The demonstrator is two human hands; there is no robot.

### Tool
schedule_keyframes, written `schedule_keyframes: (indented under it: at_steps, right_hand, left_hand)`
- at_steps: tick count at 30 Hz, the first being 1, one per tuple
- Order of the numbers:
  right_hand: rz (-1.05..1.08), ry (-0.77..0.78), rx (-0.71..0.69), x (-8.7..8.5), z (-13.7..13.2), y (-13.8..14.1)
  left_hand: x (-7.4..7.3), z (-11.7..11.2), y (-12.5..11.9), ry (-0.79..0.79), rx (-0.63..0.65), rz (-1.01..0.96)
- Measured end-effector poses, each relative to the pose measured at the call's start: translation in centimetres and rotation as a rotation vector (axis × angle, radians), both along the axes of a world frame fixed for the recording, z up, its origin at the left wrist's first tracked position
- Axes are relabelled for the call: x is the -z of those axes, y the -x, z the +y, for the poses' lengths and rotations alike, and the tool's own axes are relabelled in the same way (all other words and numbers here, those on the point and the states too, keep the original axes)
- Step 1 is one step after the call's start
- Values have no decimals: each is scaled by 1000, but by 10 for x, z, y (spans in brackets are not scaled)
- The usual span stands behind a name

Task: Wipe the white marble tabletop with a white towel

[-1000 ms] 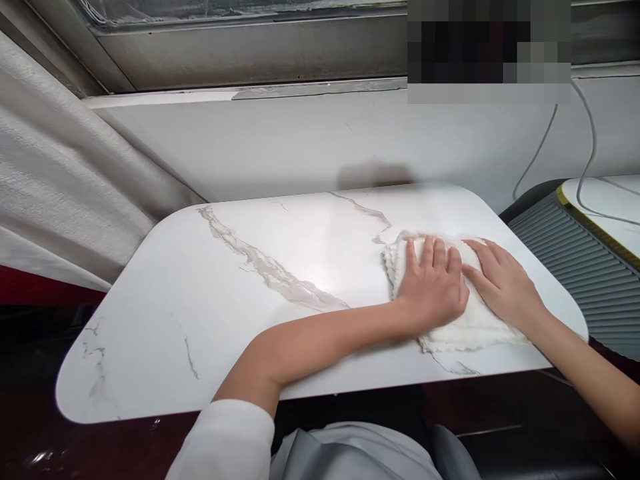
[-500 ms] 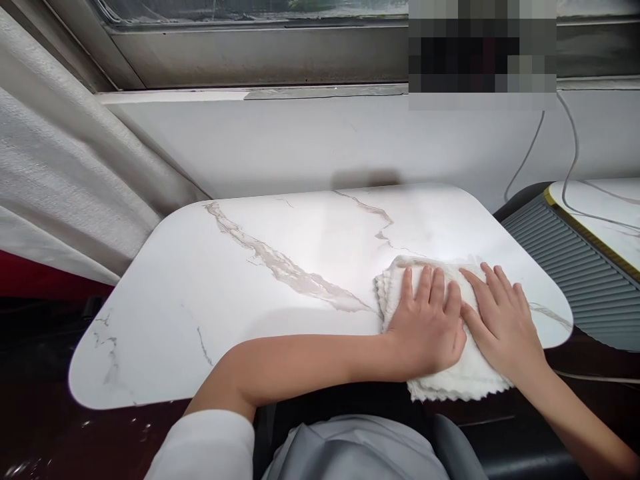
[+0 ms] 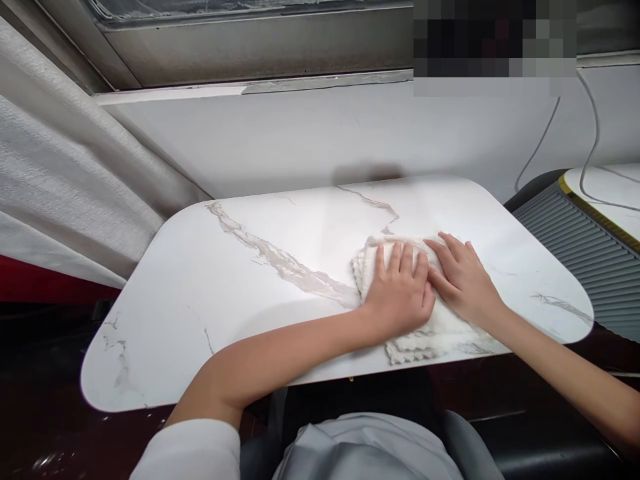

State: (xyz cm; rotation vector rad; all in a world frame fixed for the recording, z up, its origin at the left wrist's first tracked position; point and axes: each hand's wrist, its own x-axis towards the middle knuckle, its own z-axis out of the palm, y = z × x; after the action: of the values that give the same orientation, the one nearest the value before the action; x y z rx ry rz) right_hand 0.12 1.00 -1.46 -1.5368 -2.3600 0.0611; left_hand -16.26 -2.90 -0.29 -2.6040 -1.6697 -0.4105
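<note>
A folded white cloth with scalloped edges lies on the marble-patterned white table, right of its middle and near the front edge. My left hand presses flat on the cloth's left part, its fingers stretched out and pointing away from me. Beside it, my right hand rests on the cloth's right part, fingers extended and slanting to the left. The two hands nearly meet at the thumbs. Part of the cloth is hidden beneath both hands.
A pale curtain hangs at the left of the table. Behind it stands a white wall below a window frame. At the right are a ribbed grey panel, another white tabletop and a loose white cable.
Both hands and the cloth have slid left and away from me across the table. The cloth no longer hangs as far over the front edge. The view has shifted slightly.
</note>
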Motion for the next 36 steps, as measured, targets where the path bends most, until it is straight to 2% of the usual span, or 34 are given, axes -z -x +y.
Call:
schedule_keyframes:
  at_steps: [11, 17, 24, 30, 36]
  right_hand:
    - [115, -12, 95, 2, 108, 45]
    - [238, -54, 141, 9, 162, 62]
    - [244, -92, 117, 12, 204, 79]
    - [189, -76, 126, 9, 216, 102]
    - [100, -35, 117, 5, 217, 121]
  left_hand:
    - [-1, 116, 38, 73, -60, -105]
    - [0, 161, 53, 38, -134, -162]
    - [-1, 192, 67, 34, -154, -211]
    - [-1, 205, 85, 17, -192, -228]
    - [1, 207, 101, 2, -215, -215]
